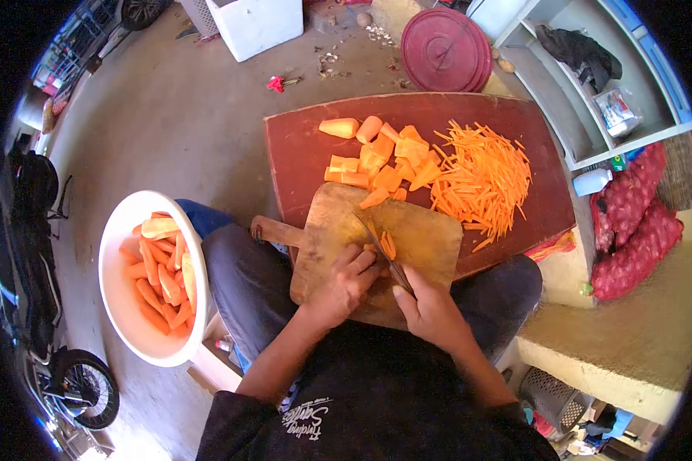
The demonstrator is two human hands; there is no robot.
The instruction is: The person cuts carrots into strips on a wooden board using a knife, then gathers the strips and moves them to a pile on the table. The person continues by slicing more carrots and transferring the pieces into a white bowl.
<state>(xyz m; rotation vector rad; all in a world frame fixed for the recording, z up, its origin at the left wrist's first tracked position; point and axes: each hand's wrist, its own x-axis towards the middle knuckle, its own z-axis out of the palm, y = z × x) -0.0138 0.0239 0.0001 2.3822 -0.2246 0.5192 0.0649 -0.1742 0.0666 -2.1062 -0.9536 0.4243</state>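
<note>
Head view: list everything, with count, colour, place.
table: one, dark red, ahead
chopping board: one, brown, over table's near edge
knife: one, dark, over board
carrot chunks: many, orange, table middle
carrot strips: uncounted pile, orange, table right
cut pieces: few, orange, beside knife
basin: one, white, left side
carrots: many, orange, in basin
round lid: at least one, maroon, far floor
box: one, white, far floor
shelf unit: one, grey, far right
net bags: count unclear, red, right
motorbike: at least one, dark, left
shirt: one, black, bottom
legs: two, dark-trousered, flanking board
left hand: one, bare, on board
right hand: one, bare, on knife
</note>
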